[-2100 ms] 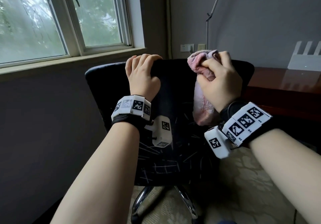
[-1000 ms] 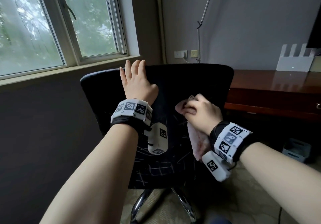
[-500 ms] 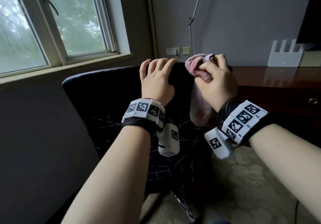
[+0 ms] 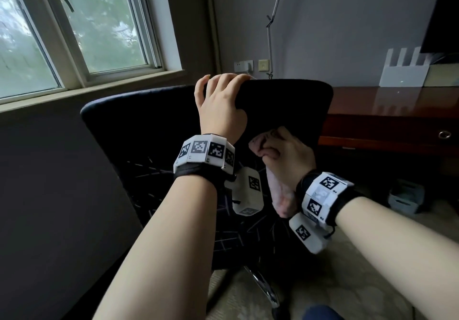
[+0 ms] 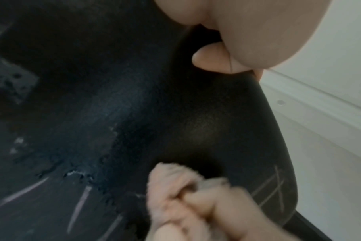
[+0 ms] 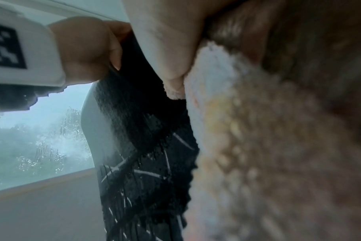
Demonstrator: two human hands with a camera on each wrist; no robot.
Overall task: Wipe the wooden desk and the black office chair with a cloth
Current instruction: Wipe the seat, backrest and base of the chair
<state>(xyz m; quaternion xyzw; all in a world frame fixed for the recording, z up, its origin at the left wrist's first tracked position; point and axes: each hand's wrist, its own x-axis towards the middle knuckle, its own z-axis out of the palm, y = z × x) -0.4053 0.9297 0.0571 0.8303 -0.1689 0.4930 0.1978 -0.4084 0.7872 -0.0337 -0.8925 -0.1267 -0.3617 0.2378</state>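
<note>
Right hand (image 4: 288,155) keeps a curled grip on the bunched pink cloth (image 4: 280,190), pressing it against the black chair back (image 4: 285,106) — left hand (image 4: 221,106) hooks over the top edge, likely steadying it; the wooden surface (image 4: 387,106) stands just beyond.

Half a second ago the right hand (image 4: 288,154) held the pink cloth (image 4: 280,193) at the top edge of the black office chair (image 4: 154,131), level with the left hand (image 4: 221,106); now it sits lower on the backrest — below the left grip — with the cloth bunched in its fingers and trailing down. The left hand's fingers have curled further over the top edge.
</note>
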